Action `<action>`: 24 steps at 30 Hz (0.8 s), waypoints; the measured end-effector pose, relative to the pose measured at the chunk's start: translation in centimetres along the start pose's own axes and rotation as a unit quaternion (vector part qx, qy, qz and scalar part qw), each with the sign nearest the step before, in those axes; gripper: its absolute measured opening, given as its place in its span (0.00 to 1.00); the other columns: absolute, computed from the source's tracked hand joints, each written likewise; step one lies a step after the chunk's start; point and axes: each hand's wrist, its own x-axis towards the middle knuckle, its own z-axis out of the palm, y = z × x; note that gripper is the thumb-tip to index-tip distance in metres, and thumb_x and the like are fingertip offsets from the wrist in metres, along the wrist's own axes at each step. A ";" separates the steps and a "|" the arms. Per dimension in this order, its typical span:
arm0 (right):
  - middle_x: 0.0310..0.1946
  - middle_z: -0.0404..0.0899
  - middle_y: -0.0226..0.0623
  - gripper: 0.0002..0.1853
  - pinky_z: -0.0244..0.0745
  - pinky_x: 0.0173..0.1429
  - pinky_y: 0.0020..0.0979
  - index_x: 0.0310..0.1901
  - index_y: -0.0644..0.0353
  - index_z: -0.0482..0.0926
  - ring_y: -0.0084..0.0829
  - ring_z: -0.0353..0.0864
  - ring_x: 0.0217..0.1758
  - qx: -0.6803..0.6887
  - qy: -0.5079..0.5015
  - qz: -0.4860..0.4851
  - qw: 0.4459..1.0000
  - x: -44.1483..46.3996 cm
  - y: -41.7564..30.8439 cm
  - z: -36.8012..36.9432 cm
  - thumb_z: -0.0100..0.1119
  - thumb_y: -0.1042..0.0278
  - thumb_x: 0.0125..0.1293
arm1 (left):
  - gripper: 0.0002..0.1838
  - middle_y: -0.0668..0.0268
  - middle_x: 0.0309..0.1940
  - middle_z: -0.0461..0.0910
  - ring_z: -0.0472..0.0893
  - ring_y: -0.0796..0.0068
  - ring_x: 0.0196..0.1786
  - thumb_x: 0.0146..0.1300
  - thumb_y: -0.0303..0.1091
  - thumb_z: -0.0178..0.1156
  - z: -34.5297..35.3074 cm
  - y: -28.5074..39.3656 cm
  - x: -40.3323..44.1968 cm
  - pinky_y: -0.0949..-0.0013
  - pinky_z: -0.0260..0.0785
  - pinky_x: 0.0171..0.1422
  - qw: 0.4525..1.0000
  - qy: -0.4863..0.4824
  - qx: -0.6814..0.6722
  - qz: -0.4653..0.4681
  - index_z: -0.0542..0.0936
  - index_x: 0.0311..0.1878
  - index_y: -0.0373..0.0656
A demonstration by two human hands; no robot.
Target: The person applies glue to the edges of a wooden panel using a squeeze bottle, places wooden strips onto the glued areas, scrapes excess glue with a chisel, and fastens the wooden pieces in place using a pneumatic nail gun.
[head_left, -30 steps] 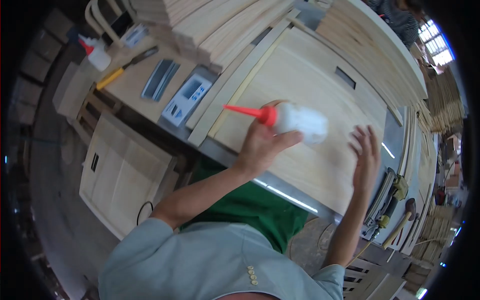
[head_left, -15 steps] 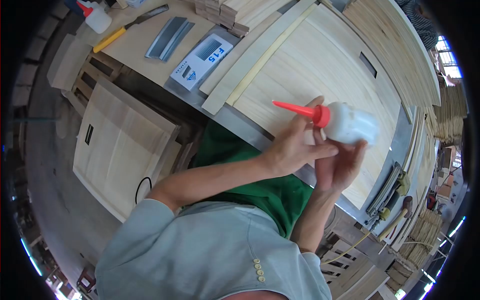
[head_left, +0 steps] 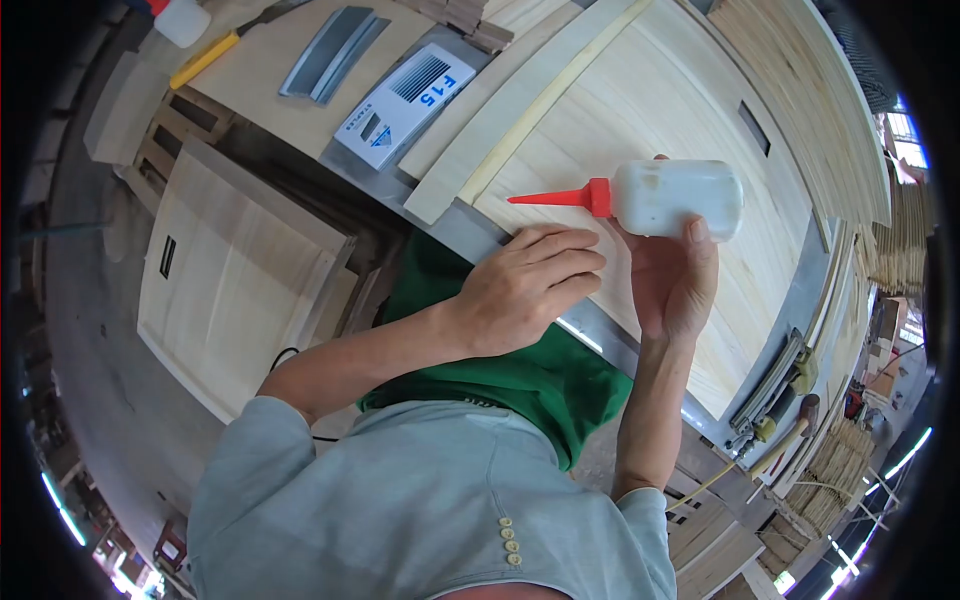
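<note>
My right hand (head_left: 680,275) holds a white squeeze glue bottle (head_left: 665,195) on its side, thumb on the near face, above the pale wooden panel. The bottle's red nozzle (head_left: 550,198) points left. Just below the nozzle is my left hand (head_left: 535,280), apart from the bottle. Its fingers are loosely bent with small gaps between them, and nothing shows in them; the thumb is hidden. Beneath both hands lies the large pale wooden panel (head_left: 600,120) with a dark slot near its far right. A yellowish strip (head_left: 550,105) runs along the panel's left edge.
Left of the panel are a box of staples (head_left: 405,105), a grey metal profile (head_left: 335,55) and a yellow-handled tool (head_left: 205,60). A staple gun (head_left: 770,390) and a hammer (head_left: 795,440) lie at right. A second slotted panel (head_left: 235,270) stands lower left.
My left hand has let go of the bottle's red cap end and moved down and left. The bottle has shifted slightly left and up, turning nearly level in my right hand.
</note>
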 end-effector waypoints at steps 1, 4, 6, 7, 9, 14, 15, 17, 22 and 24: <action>0.67 0.65 0.49 0.34 0.71 0.67 0.58 0.70 0.62 0.59 0.48 0.68 0.69 -0.001 -0.003 0.008 1.000 0.1 0.2 0.0 0.61 0.58 0.68 | 0.09 0.62 0.47 0.82 0.78 0.63 0.59 0.53 0.26 0.60 0.0 0.0 0.0 0.58 0.68 0.64 1.000 0.003 -0.001 -0.003 0.83 0.39 0.38; 0.67 0.66 0.50 0.34 0.71 0.67 0.57 0.69 0.64 0.60 0.48 0.68 0.69 -0.010 0.001 0.008 1.000 0.3 0.8 0.2 0.61 0.57 0.67 | 0.09 0.63 0.46 0.83 0.78 0.64 0.58 0.53 0.26 0.60 0.1 0.0 0.1 0.59 0.68 0.64 1.000 0.010 -0.003 -0.005 0.83 0.38 0.38; 0.66 0.66 0.50 0.35 0.71 0.66 0.57 0.68 0.65 0.60 0.48 0.69 0.68 -0.012 0.004 -0.001 1.000 0.5 1.1 0.4 0.63 0.57 0.66 | 0.09 0.63 0.46 0.83 0.79 0.64 0.58 0.53 0.27 0.60 0.1 0.0 0.1 0.59 0.68 0.64 1.000 0.009 -0.002 -0.007 0.83 0.38 0.38; 0.66 0.66 0.49 0.35 0.72 0.66 0.57 0.68 0.66 0.61 0.48 0.70 0.68 -0.013 0.005 -0.006 1.000 0.6 1.2 0.5 0.63 0.57 0.66 | 0.09 0.63 0.46 0.83 0.79 0.64 0.58 0.52 0.26 0.60 0.1 0.0 0.2 0.59 0.68 0.64 1.000 0.011 -0.002 -0.007 0.83 0.37 0.38; 0.65 0.67 0.49 0.36 0.72 0.66 0.57 0.67 0.66 0.61 0.47 0.70 0.67 -0.031 0.002 -0.002 1.000 0.6 1.2 0.7 0.65 0.58 0.64 | 0.09 0.63 0.46 0.83 0.79 0.64 0.58 0.52 0.26 0.60 0.1 0.0 0.2 0.59 0.68 0.64 1.000 0.014 -0.003 -0.008 0.83 0.37 0.38; 0.57 0.73 0.45 0.35 0.72 0.65 0.51 0.64 0.66 0.66 0.42 0.74 0.62 -0.021 0.023 0.011 0.999 0.6 0.8 1.9 0.70 0.62 0.59 | 0.09 0.63 0.46 0.82 0.79 0.64 0.58 0.52 0.26 0.60 0.1 0.0 0.2 0.60 0.68 0.64 1.000 0.014 -0.006 -0.013 0.83 0.37 0.38; 0.60 0.71 0.47 0.36 0.72 0.66 0.53 0.65 0.67 0.64 0.44 0.73 0.64 -0.034 0.016 0.013 0.999 0.7 0.8 1.6 0.69 0.61 0.60 | 0.09 0.63 0.46 0.82 0.79 0.65 0.58 0.52 0.26 0.60 0.1 0.0 0.2 0.60 0.68 0.64 1.000 0.014 -0.006 -0.014 0.83 0.37 0.38; 0.61 0.70 0.50 0.36 0.72 0.67 0.55 0.65 0.67 0.62 0.46 0.72 0.66 -0.048 0.014 0.020 0.999 0.7 0.9 1.0 0.68 0.60 0.61 | 0.09 0.63 0.46 0.82 0.79 0.65 0.58 0.52 0.26 0.60 0.1 0.0 0.2 0.60 0.68 0.65 1.000 0.012 -0.008 -0.015 0.83 0.37 0.38; 0.59 0.72 0.50 0.36 0.71 0.67 0.55 0.65 0.66 0.63 0.47 0.73 0.65 -0.078 0.034 0.024 0.996 0.3 0.2 1.1 0.69 0.61 0.59 | 0.09 0.64 0.47 0.82 0.78 0.65 0.58 0.53 0.27 0.60 -0.1 0.1 0.4 0.60 0.68 0.65 1.000 0.008 -0.006 -0.014 0.83 0.38 0.38; 0.54 0.75 0.47 0.34 0.73 0.65 0.49 0.62 0.67 0.67 0.42 0.76 0.60 -0.045 0.034 0.013 0.998 0.2 -0.1 1.6 0.71 0.66 0.56 | 0.09 0.64 0.47 0.82 0.78 0.65 0.58 0.53 0.27 0.60 -0.1 0.0 0.3 0.60 0.67 0.65 1.000 0.006 -0.002 -0.013 0.83 0.38 0.39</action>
